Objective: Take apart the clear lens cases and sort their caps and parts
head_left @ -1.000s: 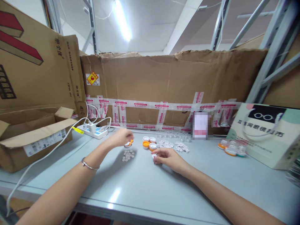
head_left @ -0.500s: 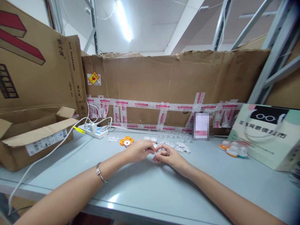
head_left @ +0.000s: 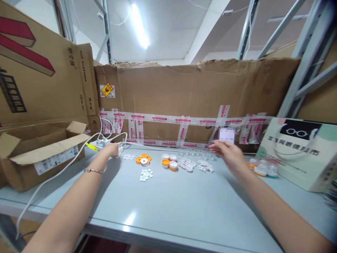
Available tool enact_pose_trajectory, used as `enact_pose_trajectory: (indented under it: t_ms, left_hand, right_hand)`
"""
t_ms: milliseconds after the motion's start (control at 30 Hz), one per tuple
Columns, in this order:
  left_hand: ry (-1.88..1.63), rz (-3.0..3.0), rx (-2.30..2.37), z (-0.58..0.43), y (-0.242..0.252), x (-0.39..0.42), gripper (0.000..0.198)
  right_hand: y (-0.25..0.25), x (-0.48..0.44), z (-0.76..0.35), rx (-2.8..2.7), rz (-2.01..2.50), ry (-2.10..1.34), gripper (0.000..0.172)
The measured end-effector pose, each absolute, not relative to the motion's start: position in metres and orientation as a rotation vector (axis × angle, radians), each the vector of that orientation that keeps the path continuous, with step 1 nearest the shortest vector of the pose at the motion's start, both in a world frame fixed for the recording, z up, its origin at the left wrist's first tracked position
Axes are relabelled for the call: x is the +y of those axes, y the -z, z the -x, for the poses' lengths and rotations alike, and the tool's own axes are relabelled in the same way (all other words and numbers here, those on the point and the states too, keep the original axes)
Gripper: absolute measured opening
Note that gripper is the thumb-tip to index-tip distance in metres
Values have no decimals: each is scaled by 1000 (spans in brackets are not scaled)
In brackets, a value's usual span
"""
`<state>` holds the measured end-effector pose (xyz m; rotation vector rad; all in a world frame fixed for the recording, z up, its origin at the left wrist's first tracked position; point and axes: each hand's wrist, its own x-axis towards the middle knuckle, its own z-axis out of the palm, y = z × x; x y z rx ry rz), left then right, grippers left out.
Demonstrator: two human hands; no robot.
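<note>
My left hand [head_left: 112, 150] is at the far left of the table, beside the power strip [head_left: 120, 150] and just left of a group of small white ring-like pieces [head_left: 128, 157]. Its fingers are turned away and hidden. Over on the right, my right hand [head_left: 226, 154] reaches with fingers stretched towards the row of clear plastic cups [head_left: 196, 152], in front of the phone [head_left: 226, 134]. Between the hands lie orange and white rings [head_left: 144, 160], small white discs [head_left: 145, 175], round orange and white caps [head_left: 169, 162], and two heaps of small white parts [head_left: 186, 164].
An open cardboard box [head_left: 52, 151] stands at the left, with a white cable running past it. A large carton [head_left: 171, 91] walls off the back. Clear domed pieces with coloured bases [head_left: 260, 169] stand by a paper bag [head_left: 295, 154] at the right.
My hands have parted from the middle, where their fingertips met at something small. The left went left to the power strip; the right went right towards the clear cups.
</note>
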<state>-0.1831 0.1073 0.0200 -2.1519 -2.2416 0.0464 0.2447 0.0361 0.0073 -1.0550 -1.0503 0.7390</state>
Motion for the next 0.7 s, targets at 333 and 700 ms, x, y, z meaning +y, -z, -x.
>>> enact_pose_trajectory:
  t_ms: [333,700]
  left_hand:
    - [-57,2364,-2204,173,-17,108,14]
    - [377,2252,-2038,169,-20,115,18]
  right_hand:
    - [-17,35,-375,-1193,2039,14,12]
    - [5,42,-399,-1437,2389,17,8]
